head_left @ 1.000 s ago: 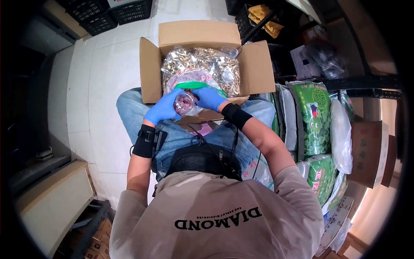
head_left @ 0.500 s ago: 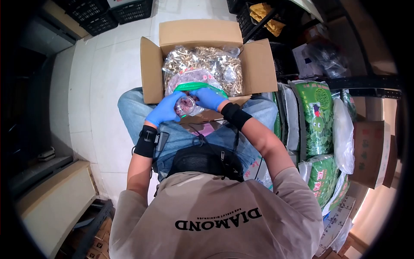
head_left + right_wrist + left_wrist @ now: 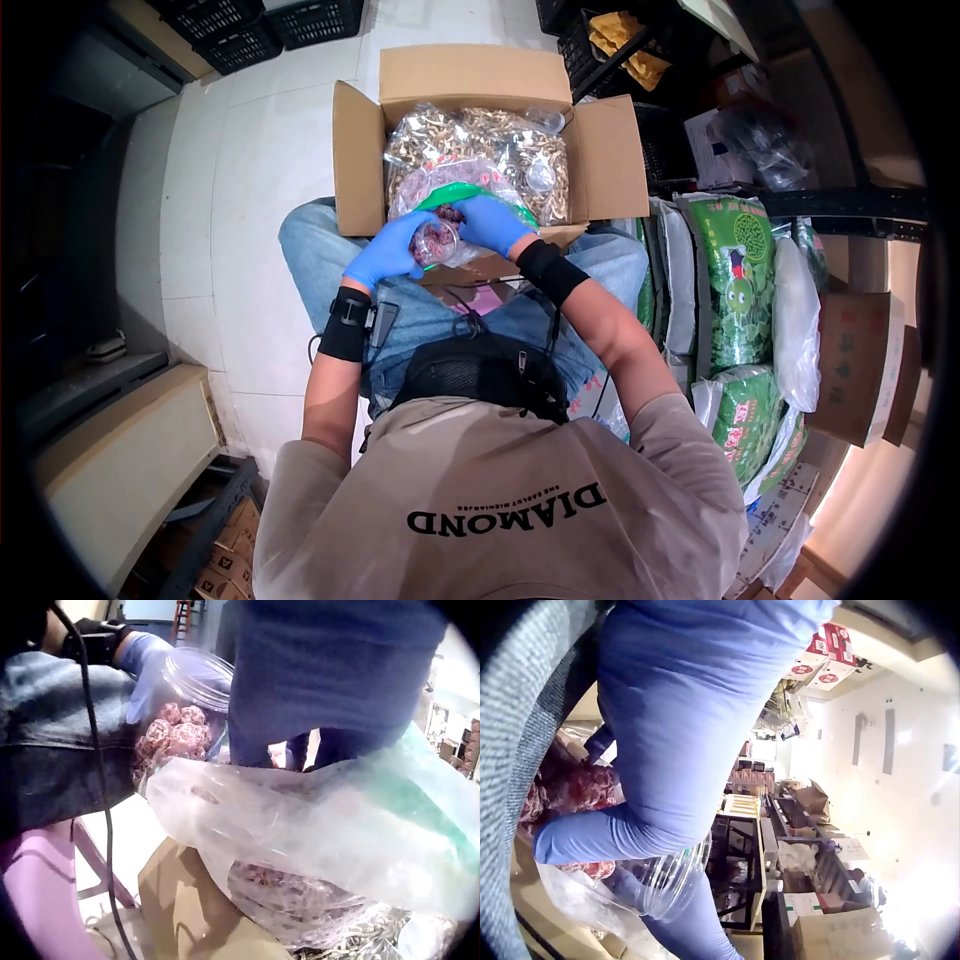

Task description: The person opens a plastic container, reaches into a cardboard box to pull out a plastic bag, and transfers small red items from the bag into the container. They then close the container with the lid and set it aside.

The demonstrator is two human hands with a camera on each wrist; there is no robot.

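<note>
- The left hand (image 3: pixel 388 255), in a blue glove, holds a clear plastic jar (image 3: pixel 432 243) over the person's lap, just at the near edge of the cardboard box (image 3: pixel 358 160).
- Left grip: closed round the jar. The left wrist view shows the thumb (image 3: pixel 592 836) curled across the jar (image 3: pixel 671 874) wall, with another finger below it.
- The jar is tilted, with its open mouth turned toward the right hand (image 3: pixel 495 225). Pink dried buds (image 3: pixel 176 735) lie inside the jar (image 3: pixel 191 682).
- The right hand, also in a blue glove, is at the mouth of a clear bag (image 3: pixel 455 192) with a green strip along its top edge. Hand and jar are just beside each other.
- Right grip: cannot tell. In the right wrist view the fingers (image 3: pixel 300 750) reach down behind the top edge of the bag (image 3: pixel 315 817), and the fingertips are hidden.
- The bag lies in the box and hangs over its near wall. It holds more of the same pink buds.
- The box stands open on the floor, in front of the person's knees. Under the bag it is filled with clear packs of pale dried goods (image 3: pixel 500 140).
- Green printed sacks (image 3: pixel 738 280) stand to the person's right, near the box.
- Black crates (image 3: pixel 245 38) stand on the floor beyond the box, well apart from it.
</note>
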